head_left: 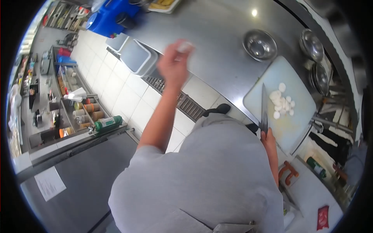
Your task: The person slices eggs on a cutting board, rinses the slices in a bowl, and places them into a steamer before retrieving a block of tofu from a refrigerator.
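My left hand (174, 64) is raised at the upper middle, over the edge of the steel counter, its fingers closed around a small white piece (185, 47) blurred by motion. Low on the right, my right hand (268, 139) grips the handle of a knife (265, 106). The blade lies along the left part of a white cutting board (293, 134), pointing away from me. Beside it on the board sits a loose cluster of round white slices (280, 101), whose kind is unclear.
Beyond the board stands a steel bowl (260, 45), with more bowls (312, 45) to its right. Grey bins (136, 58) stand below the counter's left edge. A blue container (110, 17) and a tray of yellow food (163, 5) are at the far end.
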The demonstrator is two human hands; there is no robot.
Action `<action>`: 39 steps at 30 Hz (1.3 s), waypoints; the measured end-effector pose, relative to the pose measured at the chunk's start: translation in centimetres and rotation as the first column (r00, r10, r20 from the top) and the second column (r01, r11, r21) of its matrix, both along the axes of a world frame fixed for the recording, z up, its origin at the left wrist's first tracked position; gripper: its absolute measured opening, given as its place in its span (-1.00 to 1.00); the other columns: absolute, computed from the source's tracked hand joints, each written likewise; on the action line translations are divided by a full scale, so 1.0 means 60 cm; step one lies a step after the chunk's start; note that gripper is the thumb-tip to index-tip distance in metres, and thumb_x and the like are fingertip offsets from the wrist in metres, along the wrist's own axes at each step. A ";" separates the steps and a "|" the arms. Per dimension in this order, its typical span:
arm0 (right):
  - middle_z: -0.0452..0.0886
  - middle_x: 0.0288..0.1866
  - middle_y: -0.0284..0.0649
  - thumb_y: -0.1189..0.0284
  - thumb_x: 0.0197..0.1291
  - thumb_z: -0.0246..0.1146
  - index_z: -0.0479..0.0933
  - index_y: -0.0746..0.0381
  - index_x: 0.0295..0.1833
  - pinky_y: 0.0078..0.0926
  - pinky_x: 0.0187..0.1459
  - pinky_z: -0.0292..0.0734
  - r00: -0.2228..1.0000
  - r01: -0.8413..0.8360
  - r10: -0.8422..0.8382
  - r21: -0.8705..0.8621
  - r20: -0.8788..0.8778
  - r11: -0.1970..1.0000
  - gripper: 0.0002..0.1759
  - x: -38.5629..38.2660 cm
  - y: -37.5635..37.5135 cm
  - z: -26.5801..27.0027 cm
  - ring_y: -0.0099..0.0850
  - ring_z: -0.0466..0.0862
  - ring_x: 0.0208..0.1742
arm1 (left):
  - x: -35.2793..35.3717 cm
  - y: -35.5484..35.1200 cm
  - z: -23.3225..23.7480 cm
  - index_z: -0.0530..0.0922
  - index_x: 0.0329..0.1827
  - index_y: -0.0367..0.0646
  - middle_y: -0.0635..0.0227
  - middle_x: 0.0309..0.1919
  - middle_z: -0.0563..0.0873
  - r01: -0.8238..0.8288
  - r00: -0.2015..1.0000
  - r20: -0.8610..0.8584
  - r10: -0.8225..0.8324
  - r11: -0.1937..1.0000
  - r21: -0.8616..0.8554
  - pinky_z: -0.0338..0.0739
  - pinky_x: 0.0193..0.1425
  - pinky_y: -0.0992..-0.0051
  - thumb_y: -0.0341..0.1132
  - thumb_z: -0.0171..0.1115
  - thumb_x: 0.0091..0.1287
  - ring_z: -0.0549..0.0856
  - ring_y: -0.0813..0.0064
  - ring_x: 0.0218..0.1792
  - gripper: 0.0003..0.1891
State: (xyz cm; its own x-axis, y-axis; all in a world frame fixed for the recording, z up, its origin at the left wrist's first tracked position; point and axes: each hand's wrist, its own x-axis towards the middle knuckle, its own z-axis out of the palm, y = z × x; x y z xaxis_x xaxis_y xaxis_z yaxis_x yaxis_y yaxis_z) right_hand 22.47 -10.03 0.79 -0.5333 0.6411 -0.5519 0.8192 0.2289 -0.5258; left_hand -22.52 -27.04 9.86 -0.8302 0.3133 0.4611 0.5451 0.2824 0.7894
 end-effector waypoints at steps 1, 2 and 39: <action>0.68 -0.12 0.33 0.16 0.58 0.15 0.38 0.36 0.29 0.11 -0.01 0.57 0.999 -0.035 0.036 0.046 -0.017 0.998 -0.52 0.023 0.010 -0.043 0.36 0.68 -0.03 | -0.038 -0.031 0.034 0.74 0.16 -0.20 0.41 -0.13 0.80 -0.043 0.994 -0.079 0.070 0.951 0.305 0.68 -0.08 0.56 -0.51 0.52 0.35 0.74 0.66 -0.21 -0.68; 0.72 -0.22 0.21 0.10 0.58 0.18 0.38 0.31 0.31 0.03 -0.09 0.62 0.997 -0.066 0.068 0.088 -0.022 0.994 -0.49 0.038 0.018 -0.071 0.27 0.74 -0.13 | -0.057 -0.062 0.111 0.76 0.09 -0.21 0.46 -0.21 0.78 -0.241 0.950 -0.084 0.302 0.876 0.418 0.67 -0.07 0.56 -0.51 0.53 0.35 0.68 0.64 -0.29 -0.74; 0.75 -0.23 0.26 0.50 0.24 0.19 0.65 0.37 -0.08 0.10 -0.06 0.70 0.469 0.810 -0.882 0.420 -0.044 0.410 -0.78 0.435 -0.022 -0.084 0.23 0.77 -0.17 | 0.701 0.460 0.047 0.68 0.04 -0.08 0.24 0.07 0.73 0.800 -0.458 0.115 -0.881 -0.466 -0.378 0.67 0.08 0.18 -0.44 0.33 0.44 0.74 0.05 0.05 -0.83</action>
State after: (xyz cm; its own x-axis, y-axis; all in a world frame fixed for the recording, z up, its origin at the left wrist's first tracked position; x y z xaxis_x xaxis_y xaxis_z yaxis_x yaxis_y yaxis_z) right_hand 48.56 -11.38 -4.22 0.4636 0.8614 -0.2073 0.7551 -0.5066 -0.4162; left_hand 19.56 0.55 12.66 0.8094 0.5486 0.2096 0.2814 -0.6756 0.6815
